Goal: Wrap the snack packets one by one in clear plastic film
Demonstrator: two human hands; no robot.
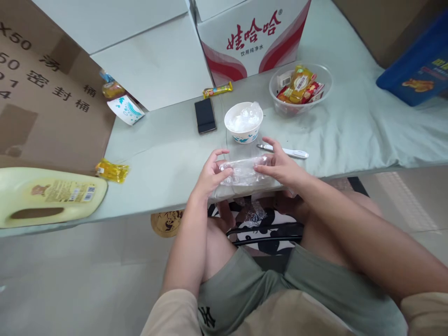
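Note:
A crinkled clear plastic wrapper [243, 173] lies across the table's front edge between my hands. My left hand [212, 175] pinches its left end, thumb on top. At the other end my right hand [280, 164] grips it with thumb and fingers, the index finger raised. Whether anything is inside the clear plastic I cannot tell. Just beyond stands a white paper bowl [247, 136] with a blue leaf print, holding crumpled clear plastic [247, 116]. A white-handled knife or similar slim tool [294, 153] lies behind my right hand.
A dark phone [205, 115] and a yellow snack packet [217, 89] lie farther back. At right stands a clear bowl [280, 105] of packaged snacks. Cartons [259, 39] line the back. A yellow jug [21, 186] lies at left near a yellow wrapper [114, 171]; a blue container [406, 84] is at right.

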